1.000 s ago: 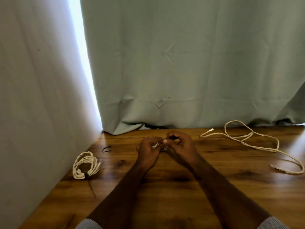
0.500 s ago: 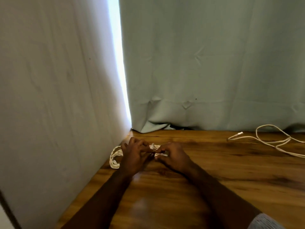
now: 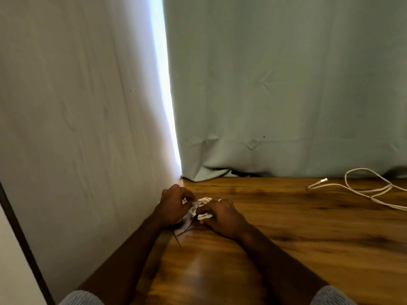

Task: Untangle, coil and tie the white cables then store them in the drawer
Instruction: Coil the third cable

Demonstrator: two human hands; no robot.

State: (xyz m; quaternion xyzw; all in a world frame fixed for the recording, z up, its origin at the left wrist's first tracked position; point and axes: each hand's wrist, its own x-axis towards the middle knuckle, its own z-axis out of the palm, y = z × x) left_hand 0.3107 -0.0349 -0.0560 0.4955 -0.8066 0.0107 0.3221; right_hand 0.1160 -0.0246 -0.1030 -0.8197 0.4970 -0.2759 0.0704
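A small coiled white cable (image 3: 203,203) lies on the wooden table (image 3: 286,238) close to the left curtain, mostly hidden by my hands. My left hand (image 3: 175,205) has its fingers curled and pinches the coil from the left. My right hand (image 3: 222,213) pinches it from the right, over a thin dark tie (image 3: 179,233) whose ends trail onto the table below the coil. A second white cable (image 3: 361,190) lies loose and uncoiled at the far right, one plug end pointing left.
A pale curtain (image 3: 77,128) hangs along the left table edge and a grey-green curtain (image 3: 286,84) along the back, with a bright gap between them. No drawer is in view.
My view has swung left. Both hands moved from the table's middle to the coiled cable by the left curtain and now pinch it; the loose cable has slid toward the right edge of the view.
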